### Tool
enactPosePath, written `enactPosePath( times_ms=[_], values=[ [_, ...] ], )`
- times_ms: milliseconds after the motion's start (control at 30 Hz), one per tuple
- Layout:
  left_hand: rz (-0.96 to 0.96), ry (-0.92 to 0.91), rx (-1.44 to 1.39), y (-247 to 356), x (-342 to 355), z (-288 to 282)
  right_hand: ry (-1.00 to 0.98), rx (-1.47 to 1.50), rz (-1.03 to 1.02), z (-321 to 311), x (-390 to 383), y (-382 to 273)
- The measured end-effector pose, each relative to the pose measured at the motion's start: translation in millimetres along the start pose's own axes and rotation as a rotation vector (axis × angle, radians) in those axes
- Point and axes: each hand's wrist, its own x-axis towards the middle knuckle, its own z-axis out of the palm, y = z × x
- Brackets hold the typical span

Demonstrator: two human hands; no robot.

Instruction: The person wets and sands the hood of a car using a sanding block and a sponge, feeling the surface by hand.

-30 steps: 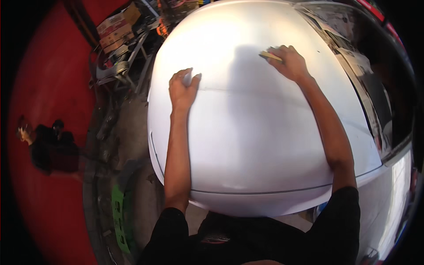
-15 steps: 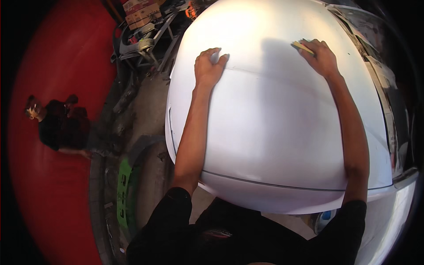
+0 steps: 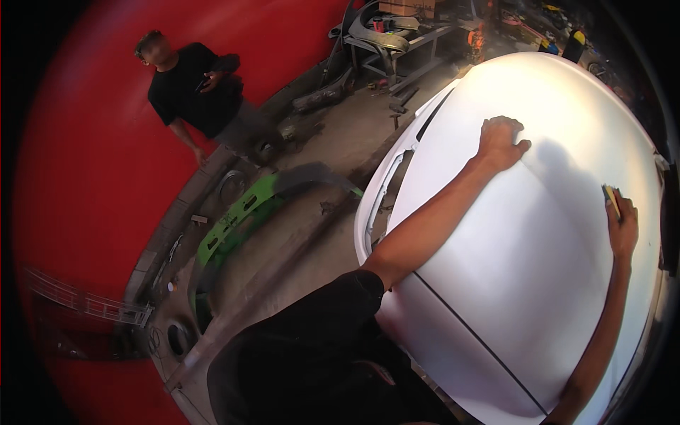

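A smooth white car hood [image 3: 489, 262] curves out in front of me, bright with reflected light at its far end. My left hand [image 3: 501, 144] rests on its upper left part, thumb apart from the bent fingers, holding nothing. Over on the right side of the hood, my right hand [image 3: 622, 225] grips a thin yellow block with a dark face [image 3: 612, 201], which looks like a sanding block. The block sits at the hood's surface, and the hand partly covers it. My head's shadow falls between the two hands.
A green and dark bumper [image 3: 234, 219] lies on the floor at left. Behind it a person in black [image 3: 195, 92] stands by a red wall [image 3: 92, 156]. Car parts fill a metal rack [image 3: 404, 53] at the back. A tyre [image 3: 180, 338] lies lower left.
My view has swung left, so the hood now appears farther right and tilted. The yellow block stays in my right hand, and my left hand remains on the hood.
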Motion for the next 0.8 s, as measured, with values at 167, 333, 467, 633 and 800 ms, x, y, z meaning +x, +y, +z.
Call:
enactPosePath(
  times_ms=[167, 333, 467, 633, 800],
  values=[
    [0.029, 0.035, 0.011, -4, 12, -1, 0.043, 0.0, -0.044, 9, 10, 7],
    [0.043, 0.092, -0.001, -1, 16, -2, 0.033, 0.078, -0.017, 13, 20, 14],
    [0.006, 0.036, -0.036, 6, 6, -11, 0.077, 0.066, -0.044, 8, 11, 10],
    [0.074, -0.146, 0.118, 24, -10, -15, 0.05, 0.157, -0.044, -4, 7, 5],
    [0.291, -0.216, 0.264, 34, -42, 15, 0.045, 0.199, -0.015, 5, 18, -10]
  ],
)
